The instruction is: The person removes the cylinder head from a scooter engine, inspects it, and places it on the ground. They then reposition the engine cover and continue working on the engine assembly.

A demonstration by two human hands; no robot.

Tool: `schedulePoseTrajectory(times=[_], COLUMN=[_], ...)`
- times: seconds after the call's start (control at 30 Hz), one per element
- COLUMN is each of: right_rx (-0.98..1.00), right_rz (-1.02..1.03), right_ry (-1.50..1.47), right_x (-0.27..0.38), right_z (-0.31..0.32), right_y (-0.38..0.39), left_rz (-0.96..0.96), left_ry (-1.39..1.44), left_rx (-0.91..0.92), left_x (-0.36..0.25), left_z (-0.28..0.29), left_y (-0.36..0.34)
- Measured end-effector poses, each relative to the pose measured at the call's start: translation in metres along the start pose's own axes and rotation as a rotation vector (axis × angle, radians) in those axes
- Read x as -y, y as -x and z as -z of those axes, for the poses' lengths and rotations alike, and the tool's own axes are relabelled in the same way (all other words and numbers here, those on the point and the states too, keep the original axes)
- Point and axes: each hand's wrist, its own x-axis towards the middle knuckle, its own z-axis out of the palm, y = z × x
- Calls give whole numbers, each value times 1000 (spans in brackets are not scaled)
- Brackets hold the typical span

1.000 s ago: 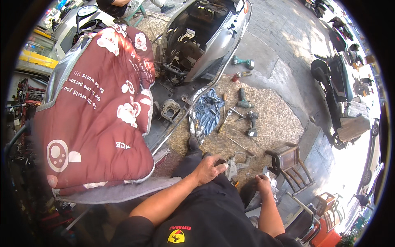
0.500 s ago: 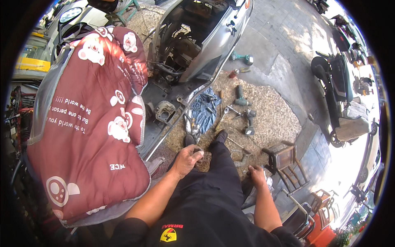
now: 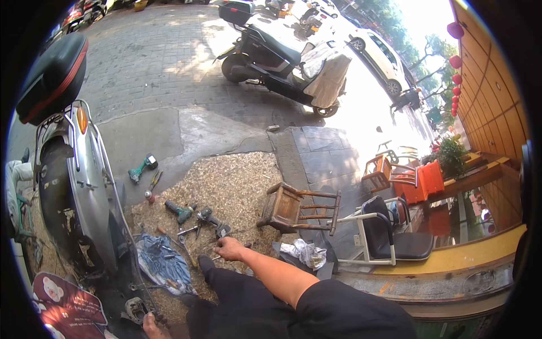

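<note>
My right hand [image 3: 228,248] reaches over the pebbled ground just in front of a cordless drill [image 3: 212,223], its fingers curled on something I cannot make out. My left hand [image 3: 153,326], partly cut off at the bottom edge, is closed beside a grey metal engine part [image 3: 135,309] on the stripped silver scooter [image 3: 84,186]; what it holds is unclear. Left of my right hand lie a wrench [image 3: 188,251], a blue rag [image 3: 164,263] with small tools, another drill [image 3: 180,211], a teal power tool [image 3: 142,168], pliers [image 3: 155,181] and a red can [image 3: 149,196].
A wooden chair [image 3: 291,203], a crumpled white cloth [image 3: 302,254] and a black-seated metal chair [image 3: 403,246] stand to my right. A parked scooter [image 3: 276,62] is ahead, a maroon padded cover [image 3: 68,308] bottom left, part of another person [image 3: 20,175] at the left edge.
My view has turned sharply right, so the scooter and cover shift left. My right hand has moved forward to the tools; my left hand now sits low by the engine part.
</note>
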Motion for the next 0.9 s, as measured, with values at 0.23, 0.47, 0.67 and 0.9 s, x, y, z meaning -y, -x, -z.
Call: schedulePoseTrajectory(times=[0.23,0.47,0.67,0.9], right_rx=[12,-77,57,192], right_rz=[-129,-204,-245,-264], right_ry=[-91,-42,-479,-447], right_x=[-54,-97,-89,-57], right_z=[25,48,47,43], right_y=[4,21,7,-4], left_rz=[-120,-137,-58,2], left_ry=[-326,-216,-125,-23], left_rx=[145,171,71,-96], left_x=[-21,-33,-36,-29], left_z=[-46,-80,-70,-43], left_y=[-36,-28,3,14])
